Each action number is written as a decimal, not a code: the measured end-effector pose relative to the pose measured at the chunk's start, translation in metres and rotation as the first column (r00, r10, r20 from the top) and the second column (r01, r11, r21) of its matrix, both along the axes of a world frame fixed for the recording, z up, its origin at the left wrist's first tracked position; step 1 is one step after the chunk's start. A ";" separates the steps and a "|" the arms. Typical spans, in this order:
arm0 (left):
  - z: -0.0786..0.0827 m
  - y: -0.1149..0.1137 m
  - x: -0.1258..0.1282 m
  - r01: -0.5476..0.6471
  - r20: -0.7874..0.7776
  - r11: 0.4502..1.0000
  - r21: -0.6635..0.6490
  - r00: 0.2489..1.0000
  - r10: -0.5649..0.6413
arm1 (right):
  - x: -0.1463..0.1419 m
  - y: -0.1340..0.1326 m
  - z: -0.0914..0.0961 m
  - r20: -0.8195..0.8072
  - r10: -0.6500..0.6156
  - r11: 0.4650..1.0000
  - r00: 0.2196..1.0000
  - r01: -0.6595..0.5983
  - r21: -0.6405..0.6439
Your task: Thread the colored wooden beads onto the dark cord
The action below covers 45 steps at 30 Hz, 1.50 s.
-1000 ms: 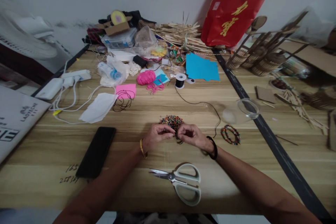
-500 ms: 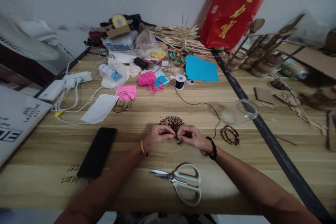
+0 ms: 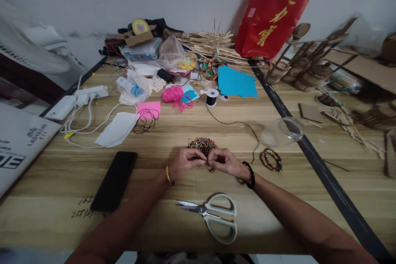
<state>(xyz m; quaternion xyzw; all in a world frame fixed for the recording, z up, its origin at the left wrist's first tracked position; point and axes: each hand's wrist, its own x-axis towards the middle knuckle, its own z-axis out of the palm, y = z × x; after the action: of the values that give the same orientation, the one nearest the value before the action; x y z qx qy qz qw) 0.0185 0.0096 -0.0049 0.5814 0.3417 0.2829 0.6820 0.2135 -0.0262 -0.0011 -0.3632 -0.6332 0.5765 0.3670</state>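
My left hand [image 3: 185, 161] and my right hand [image 3: 225, 161] meet fingertip to fingertip over the wooden table [image 3: 198, 123], just in front of a pile of small coloured beads [image 3: 201, 144]. Both hands are pinched shut on something small and dark between them; it looks like a bead on thin black cord, though I cannot make it out. A black cord [image 3: 235, 123] runs from my right wrist up to a black spool [image 3: 212, 96]. A finished bead bracelet [image 3: 271, 159] lies to the right of my right hand.
White-handled scissors [image 3: 213, 213] lie near the front edge. A black phone [image 3: 114, 180] lies at the left. A clear glass jar [image 3: 286, 130] rests on its side at right. Pink yarn [image 3: 172, 94], blue paper [image 3: 236, 81], a red bag [image 3: 274, 8] and stick models crowd the back.
My hands have drawn slightly closer together and stay pinched at the same spot. Nothing else on the table has moved.
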 end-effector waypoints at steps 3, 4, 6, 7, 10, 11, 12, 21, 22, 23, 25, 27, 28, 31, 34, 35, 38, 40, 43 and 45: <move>0.001 0.000 0.000 -0.004 -0.009 1.000 0.005 1.000 0.004 | 0.000 0.000 0.000 -0.004 0.000 1.000 1.000 0.000 -0.009; 0.002 -0.001 0.000 -0.007 -0.012 1.000 0.007 1.000 0.007 | 0.000 0.000 0.001 -0.004 0.002 1.000 1.000 -0.002 -0.012; 0.003 -0.001 -0.001 -0.012 -0.016 1.000 0.015 1.000 0.013 | 0.000 0.000 0.001 -0.003 0.007 1.000 1.000 -0.007 -0.017; 0.003 -0.001 -0.001 -0.013 -0.017 1.000 0.019 1.000 0.014 | 0.000 0.000 0.002 -0.001 0.009 1.000 1.000 -0.009 -0.018; 0.004 -0.001 -0.001 -0.014 -0.018 0.999 0.031 1.000 0.014 | 0.000 0.000 0.003 0.002 0.014 1.000 1.000 -0.014 -0.020; 0.004 -0.001 -0.001 -0.013 -0.020 0.999 0.033 1.000 0.014 | 0.000 0.000 0.003 0.002 0.015 1.000 1.000 -0.015 -0.020; 0.004 -0.001 -0.001 -0.011 -0.023 0.999 0.033 1.000 0.012 | 0.000 0.000 0.003 0.001 0.015 1.000 1.000 -0.015 -0.020; 0.004 -0.001 0.000 -0.003 -0.012 1.000 0.029 1.000 0.003 | 0.001 0.000 0.000 0.012 0.010 1.000 1.000 -0.010 -0.008; 0.004 -0.001 0.000 -0.002 -0.013 1.000 0.031 1.000 0.002 | 0.001 0.000 0.001 0.014 0.009 1.000 1.000 -0.009 -0.008; 0.004 -0.001 -0.001 -0.002 -0.012 0.999 0.033 1.000 0.002 | 0.001 0.000 0.001 0.014 0.010 1.000 1.000 -0.010 -0.009; 0.004 -0.001 -0.001 -0.002 -0.013 0.999 0.039 1.000 0.002 | 0.001 0.000 0.001 0.008 0.015 1.000 1.000 -0.015 -0.006; 0.004 -0.001 -0.001 0.002 -0.019 0.999 0.047 1.000 -0.001 | 0.000 0.000 0.000 0.000 0.013 1.000 1.000 -0.013 -0.005; 0.003 -0.001 -0.001 0.007 -0.023 0.999 0.051 1.000 -0.005 | 0.000 0.000 0.000 -0.004 0.011 1.000 1.000 -0.011 -0.007; 0.003 -0.001 -0.001 0.018 -0.026 0.998 0.057 1.000 -0.017 | 0.000 0.000 0.000 -0.009 0.012 1.000 1.000 -0.013 -0.022; 0.004 -0.001 -0.001 0.004 -0.021 0.998 0.063 1.000 -0.003 | 0.001 0.000 0.001 -0.010 0.018 0.999 1.000 -0.018 -0.026; 0.004 -0.002 -0.001 -0.003 -0.022 0.998 0.066 1.000 0.004 | 0.001 0.000 0.001 -0.011 0.020 0.999 1.000 -0.020 -0.026; 0.004 -0.002 0.000 -0.006 -0.024 0.998 0.069 1.000 0.007 | 0.000 0.000 0.003 -0.015 0.026 0.999 1.000 -0.026 -0.024; 0.005 -0.002 0.000 -0.002 -0.015 0.998 0.062 1.000 0.003 | 0.000 0.000 0.003 -0.018 0.027 0.999 0.999 -0.028 -0.026; 0.006 -0.002 0.000 0.001 -0.003 0.999 0.053 1.000 -0.001 | 0.000 0.000 0.003 -0.015 0.026 0.999 1.000 -0.027 -0.032; 0.005 -0.001 -0.001 0.003 0.002 0.998 0.056 1.000 -0.003 | 0.000 0.000 0.002 -0.019 0.028 0.999 0.999 -0.028 -0.037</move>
<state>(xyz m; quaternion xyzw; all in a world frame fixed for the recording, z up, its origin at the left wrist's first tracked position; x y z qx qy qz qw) 0.0179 0.0083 0.0006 0.6006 0.3320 0.2920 0.6662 0.2137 -0.0262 0.0007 -0.3558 -0.6240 0.5967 0.3578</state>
